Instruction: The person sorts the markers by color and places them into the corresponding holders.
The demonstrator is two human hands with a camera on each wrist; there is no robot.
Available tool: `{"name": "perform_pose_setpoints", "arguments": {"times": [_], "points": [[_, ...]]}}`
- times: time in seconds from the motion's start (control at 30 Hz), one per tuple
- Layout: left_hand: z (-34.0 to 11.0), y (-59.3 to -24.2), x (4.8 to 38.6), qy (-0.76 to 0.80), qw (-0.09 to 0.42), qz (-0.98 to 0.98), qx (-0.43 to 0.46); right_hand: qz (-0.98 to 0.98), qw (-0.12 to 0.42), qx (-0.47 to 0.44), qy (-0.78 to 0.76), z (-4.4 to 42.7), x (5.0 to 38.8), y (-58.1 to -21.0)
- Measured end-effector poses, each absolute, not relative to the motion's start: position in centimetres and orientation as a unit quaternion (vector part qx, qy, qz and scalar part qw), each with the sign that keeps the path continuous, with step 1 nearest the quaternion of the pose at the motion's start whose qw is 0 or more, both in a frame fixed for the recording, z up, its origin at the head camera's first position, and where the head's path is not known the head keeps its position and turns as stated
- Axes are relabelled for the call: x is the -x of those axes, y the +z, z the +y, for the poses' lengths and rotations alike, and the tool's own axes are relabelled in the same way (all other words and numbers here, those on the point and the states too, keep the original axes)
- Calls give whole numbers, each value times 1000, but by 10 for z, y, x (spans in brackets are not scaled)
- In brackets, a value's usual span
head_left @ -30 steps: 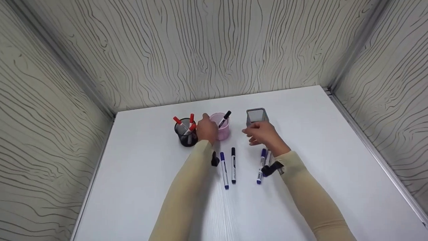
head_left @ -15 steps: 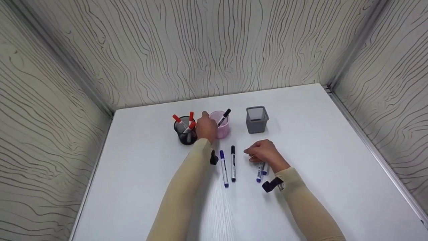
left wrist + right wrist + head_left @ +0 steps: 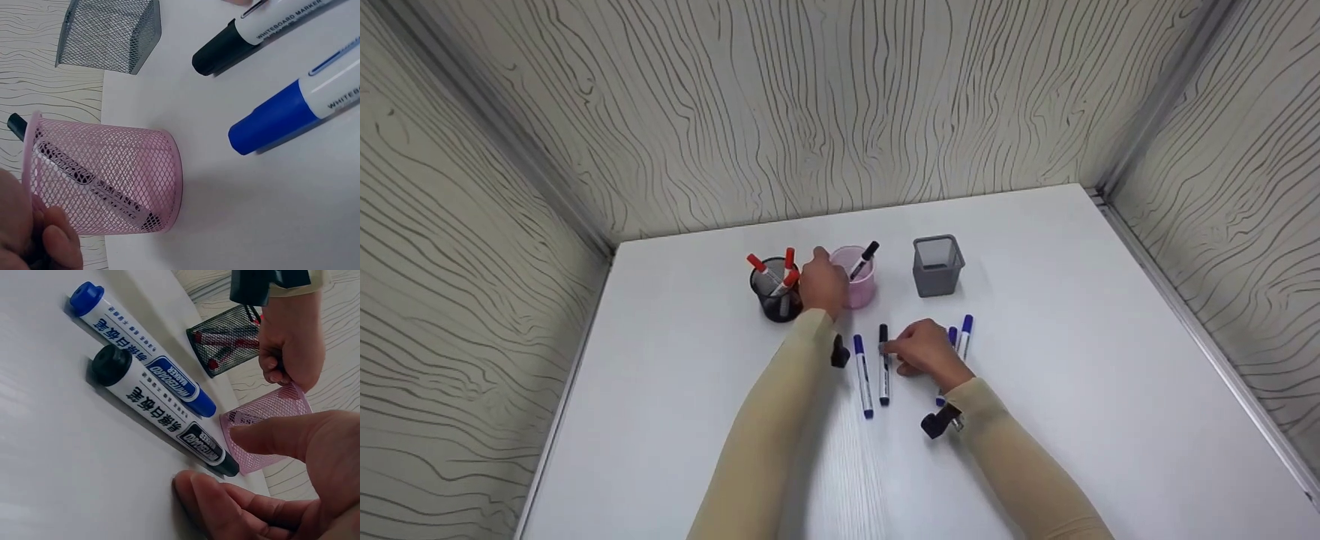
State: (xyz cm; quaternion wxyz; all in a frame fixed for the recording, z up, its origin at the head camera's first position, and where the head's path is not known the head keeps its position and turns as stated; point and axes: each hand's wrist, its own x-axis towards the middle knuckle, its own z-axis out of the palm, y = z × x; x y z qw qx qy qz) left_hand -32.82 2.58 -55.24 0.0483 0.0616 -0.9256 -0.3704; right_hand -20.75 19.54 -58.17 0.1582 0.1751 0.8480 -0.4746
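Within wood-grain walls (image 3: 840, 112), on the white worktop (image 3: 622, 390), the left hand (image 3: 823, 283) curls its grip round the far pink cup (image 3: 862, 292), the right hand's (image 3: 919, 348) parted grip, holding nothing, beside the nearer black marker (image 3: 884, 384).

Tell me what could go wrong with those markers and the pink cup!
The black marker on the table might roll if the right hand bumps it, perhaps knocking the blue marker just left of it. Also, the left hand holds the pink cup near its rim, so a tug could tip it and maybe spill the black marker leaning inside.
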Motion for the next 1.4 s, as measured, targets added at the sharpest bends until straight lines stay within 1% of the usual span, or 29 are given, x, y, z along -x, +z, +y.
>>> {"name": "perform_pose_setpoints", "arguments": {"times": [0.17,0.27,0.43,0.5,0.57,0.67,0.77,0.83,0.97,1.07,1.2,1.3,1.4], "points": [[25,-550,329,-365,46,-928,-63,877,122,-147,-441,182,210,-585],[25,-550,329,-365,43,-928,-66,880,118,-143,-436,180,213,-587],[27,-551,327,-370,33,-926,-71,846,125,-152,-496,191,223,-586],[28,-553,327,-371,31,-925,-72,812,109,-159,-551,196,229,-579],[29,-554,327,-362,34,-929,-70,772,71,-161,-611,200,237,-566],[29,-555,328,-350,44,-933,-68,725,-9,-147,-673,202,253,-538],[29,-555,329,-343,51,-936,-68,719,-80,-116,-681,200,269,-509],[29,-555,330,-344,49,-935,-71,734,-103,-97,-664,197,278,-492],[29,-553,332,-348,44,-934,-73,764,-115,-71,-631,189,296,-469],[28,-552,332,-352,47,-932,-68,789,-128,-50,-599,181,310,-465],[29,-552,332,-354,46,-932,-68,819,-144,-25,-554,171,323,-471],[29,-553,332,-356,45,-931,-69,832,-139,-15,-537,165,329,-480],[28,-555,330,-358,57,-929,-68,845,-127,-17,-518,162,332,-489]]}}
